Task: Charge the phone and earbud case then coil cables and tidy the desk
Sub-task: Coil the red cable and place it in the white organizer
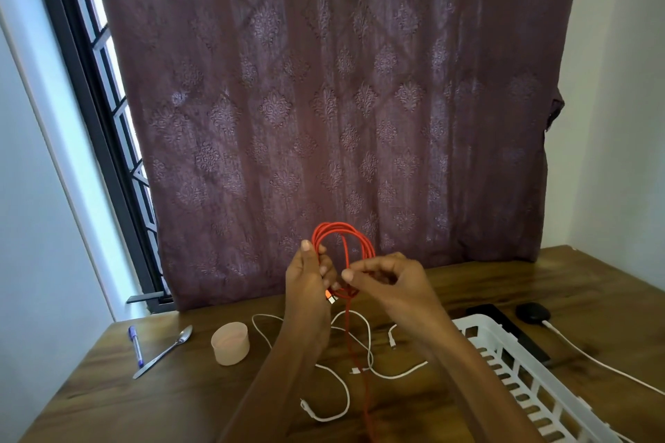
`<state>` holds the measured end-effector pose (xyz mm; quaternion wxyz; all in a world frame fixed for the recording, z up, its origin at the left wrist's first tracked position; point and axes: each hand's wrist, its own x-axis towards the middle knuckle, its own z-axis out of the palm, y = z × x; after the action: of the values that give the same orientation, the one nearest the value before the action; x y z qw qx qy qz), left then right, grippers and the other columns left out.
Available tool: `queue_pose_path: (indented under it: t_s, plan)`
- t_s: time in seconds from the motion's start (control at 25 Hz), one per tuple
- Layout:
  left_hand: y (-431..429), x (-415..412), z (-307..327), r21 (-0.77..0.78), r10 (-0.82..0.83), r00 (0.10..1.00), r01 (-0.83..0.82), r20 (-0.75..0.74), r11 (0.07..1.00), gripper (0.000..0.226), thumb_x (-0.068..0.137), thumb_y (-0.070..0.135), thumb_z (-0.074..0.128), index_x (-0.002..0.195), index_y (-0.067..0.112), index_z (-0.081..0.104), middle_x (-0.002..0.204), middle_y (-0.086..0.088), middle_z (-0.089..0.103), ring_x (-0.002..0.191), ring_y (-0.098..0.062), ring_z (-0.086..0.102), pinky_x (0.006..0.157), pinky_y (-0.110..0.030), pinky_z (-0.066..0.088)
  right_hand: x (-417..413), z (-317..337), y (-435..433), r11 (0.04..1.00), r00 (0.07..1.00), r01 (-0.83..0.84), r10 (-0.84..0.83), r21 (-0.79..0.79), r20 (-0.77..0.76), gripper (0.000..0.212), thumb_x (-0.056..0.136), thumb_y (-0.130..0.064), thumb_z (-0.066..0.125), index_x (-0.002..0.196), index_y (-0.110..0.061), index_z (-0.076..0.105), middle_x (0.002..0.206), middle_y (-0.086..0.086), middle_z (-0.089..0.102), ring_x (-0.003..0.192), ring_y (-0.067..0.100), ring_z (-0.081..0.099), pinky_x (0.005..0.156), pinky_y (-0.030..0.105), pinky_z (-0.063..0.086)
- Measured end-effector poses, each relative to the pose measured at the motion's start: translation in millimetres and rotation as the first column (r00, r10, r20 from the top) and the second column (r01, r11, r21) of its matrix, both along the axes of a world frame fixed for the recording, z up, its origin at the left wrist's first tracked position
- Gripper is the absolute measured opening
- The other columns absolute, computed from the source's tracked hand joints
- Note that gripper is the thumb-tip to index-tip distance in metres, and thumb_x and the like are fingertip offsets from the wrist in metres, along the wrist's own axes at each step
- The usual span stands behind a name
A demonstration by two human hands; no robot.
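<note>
A red cable [342, 237] is looped into a coil held up above the wooden desk [180, 392]. My left hand [309, 280] grips the coil's left side, thumb up against the loops. My right hand [388, 277] pinches a strand at the coil's lower right, and the red tail hangs down past my forearms. Two loose white cables [334, 388] lie tangled on the desk below. A black phone [511, 331] lies flat at the right behind the basket. A dark rounded earbud case [532, 313] sits beyond it with a white cable [593, 360] running from it.
A white slotted plastic basket [521, 370] stands at the right front. At the left lie a blue pen [136, 345], a metal spoon [163, 352] and a small peach plastic cup [230, 343]. A maroon curtain [324, 101] hangs behind the desk, beside a barred window.
</note>
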<state>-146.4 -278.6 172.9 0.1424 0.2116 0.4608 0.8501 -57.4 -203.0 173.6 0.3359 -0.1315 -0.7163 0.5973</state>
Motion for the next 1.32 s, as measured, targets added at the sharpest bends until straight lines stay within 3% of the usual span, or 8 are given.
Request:
queue_pose_path:
  t_s: [0.4,0.52,0.68,0.88,0.96,1.08,1.2,1.32]
  plan:
    - [-3.0,-4.2,-5.3,0.011,-0.102,0.993,0.103,-0.054,0.995,0.035,0.099,0.030,0.030,0.079,0.011,0.051,0.043,0.010,0.038,0.036,-0.001,0.033,0.040,-0.015,0.037,-9.6,2.1,-4.5,0.986,0.999,-0.019,0.023,-0.164,0.023,0.009,0.079,-0.009,0.070,0.078,0.000,0.072,0.067,0.013,0.069,0.066,0.010,0.060,0.058,0.009,0.045]
    - [-2.5,-2.8,-6.1,0.011,-0.074,0.995,0.075,-0.064,0.997,0.034,0.099,0.028,0.029,0.078,0.011,0.050,0.045,0.010,0.037,0.036,-0.001,0.032,0.039,-0.015,0.036,-13.6,2.3,-2.8,0.992,0.989,0.120,-0.116,-0.045,0.089,0.016,0.083,-0.013,0.062,0.069,-0.006,0.066,0.058,0.014,0.056,0.061,0.013,0.048,0.058,0.021,0.040]
    - [-1.6,0.3,-3.7,-0.036,0.009,0.989,-0.015,-0.149,0.999,0.033,0.100,0.026,0.028,0.078,0.011,0.048,0.053,0.004,0.032,0.038,-0.001,0.031,0.040,-0.014,0.035,-10.0,6.3,9.0,0.936,0.952,0.254,-0.286,0.244,0.106,0.012,0.083,-0.020,0.058,0.071,-0.021,0.056,0.065,-0.004,0.062,0.064,0.013,0.059,0.061,0.030,0.046]
    - [-0.1,2.2,-2.9,-0.083,0.012,0.979,-0.030,-0.203,0.996,0.033,0.099,0.025,0.029,0.078,0.011,0.048,0.055,0.004,0.033,0.039,-0.001,0.032,0.041,-0.014,0.035,-10.5,13.6,21.0,0.987,0.987,0.114,-0.126,-0.114,-0.098,0.018,0.087,0.000,0.052,0.078,-0.014,0.058,0.053,-0.004,0.056,0.047,0.005,0.054,0.050,0.020,0.049]
    - [1.0,2.2,-3.5,-0.121,-0.002,0.964,-0.032,-0.267,0.992,0.032,0.099,0.025,0.029,0.078,0.011,0.049,0.055,0.004,0.034,0.040,-0.001,0.033,0.041,-0.013,0.035,-8.0,18.6,30.3,0.987,0.988,0.097,-0.111,-0.131,-0.105,0.017,0.087,0.001,0.055,0.077,-0.012,0.059,0.044,-0.010,0.046,0.039,0.002,0.045,0.043,0.019,0.045]
    - [-2.9,-2.8,-2.2,-0.182,0.008,0.903,-0.095,-0.429,0.979,0.031,0.098,0.023,0.030,0.076,0.013,0.049,0.054,0.006,0.036,0.043,-0.001,0.034,0.042,-0.014,0.034,3.3,27.4,48.2,0.989,0.999,0.054,-0.052,0.141,-0.015,0.005,0.082,-0.013,0.068,0.078,-0.013,0.066,0.044,-0.007,0.042,0.041,0.004,0.039,0.042,0.017,0.038]
    - [-8.9,-11.8,0.7,-0.206,0.029,0.854,-0.158,-0.520,0.966,0.031,0.098,0.023,0.031,0.075,0.015,0.050,0.052,0.011,0.038,0.045,-0.001,0.034,0.043,-0.016,0.033,14.5,32.9,65.7,0.870,0.989,0.053,-0.114,0.490,0.095,0.011,0.070,-0.037,0.074,0.066,-0.027,0.071,0.049,-0.005,0.049,0.050,0.006,0.044,0.052,0.019,0.039]
    - [-11.3,-16.9,3.1,-0.163,0.052,0.900,-0.135,-0.433,0.977,0.031,0.098,0.025,0.031,0.076,0.013,0.049,0.053,0.009,0.037,0.043,-0.001,0.033,0.042,-0.014,0.033,19.0,30.8,74.3,0.863,0.991,0.057,-0.108,0.503,0.073,0.024,0.062,-0.050,0.067,0.062,-0.026,0.070,0.043,-0.008,0.047,0.044,0.002,0.041,0.047,0.012,0.036]
